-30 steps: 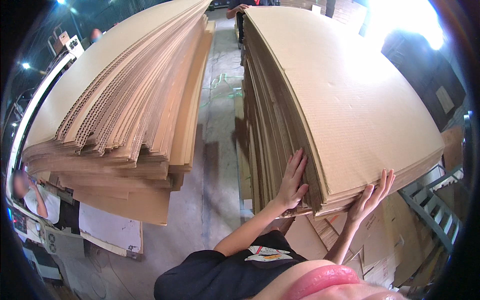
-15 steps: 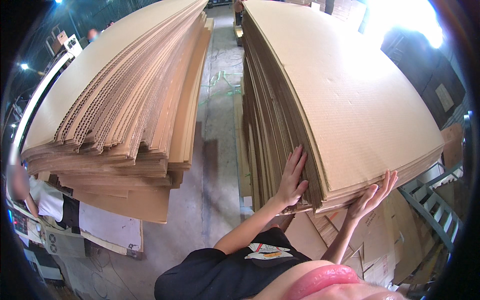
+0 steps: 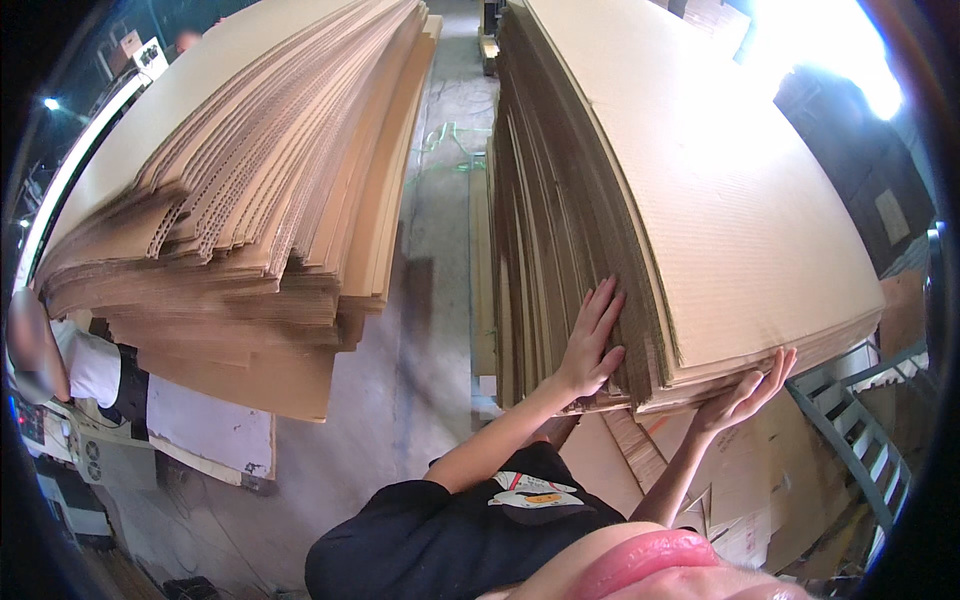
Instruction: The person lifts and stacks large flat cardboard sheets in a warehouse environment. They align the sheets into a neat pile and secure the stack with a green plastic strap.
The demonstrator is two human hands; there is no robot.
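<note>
A tall stack of brown corrugated cardboard sheets (image 3: 740, 190) stands on my right. Against its left side, near the front corner, my left hand (image 3: 592, 345) lies with fingers stretched out and palm on the sheet edges. My right hand (image 3: 745, 395) rests at the stack's near edge, fingers extended and angled up along the front, thumb apart. Neither hand is wrapped round a sheet. Across the aisle on the left is a second cardboard stack (image 3: 290, 190), its upper sheets fanned and bent at the near end.
A concrete floor aisle (image 3: 435, 230) runs between the stacks, with green strapping (image 3: 445, 135) on it. Flattened cartons (image 3: 740, 480) lie below my right arm. A grey metal ladder (image 3: 860, 440) is at right. Another person (image 3: 90, 360) stands at far left beside equipment (image 3: 115, 460).
My view has shifted slightly. Both hands stay against the right stack in nearly the same places. On the left stack, the near ends of the upper sheets have shifted and look blurred.
</note>
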